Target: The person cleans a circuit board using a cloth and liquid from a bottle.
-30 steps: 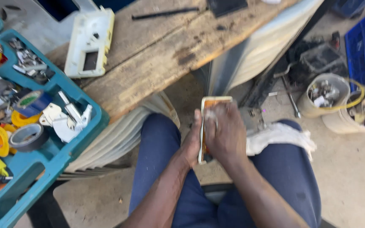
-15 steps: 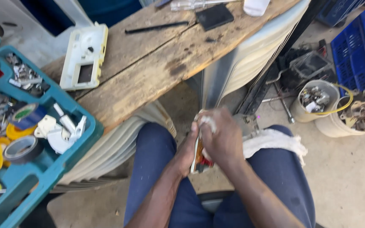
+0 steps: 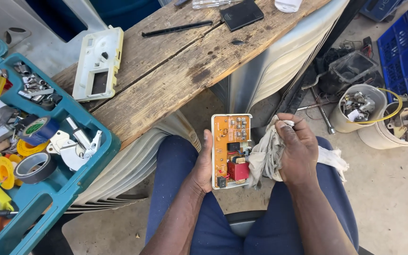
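Note:
My left hand [image 3: 202,166] grips the left edge of a small white casing holding an orange circuit board [image 3: 231,146], face up over my lap. The board carries black parts and a red block near its bottom. My right hand [image 3: 297,150] is bunched around a dirty white rag [image 3: 264,157] that touches the board's right side. Both hands hover between my blue-trousered knees.
A worn wooden plank bench [image 3: 175,71] lies ahead with a cream plastic cover [image 3: 99,63], a thin black rod [image 3: 176,29] and a flat black piece [image 3: 242,14]. A teal toolbox [image 3: 67,184] of tape rolls and hardware sits left. Buckets of scrap [image 3: 359,107] stand right on concrete.
The casing has turned from edge-on to face up, showing the orange board. My right hand has slid off it to the right with the rag.

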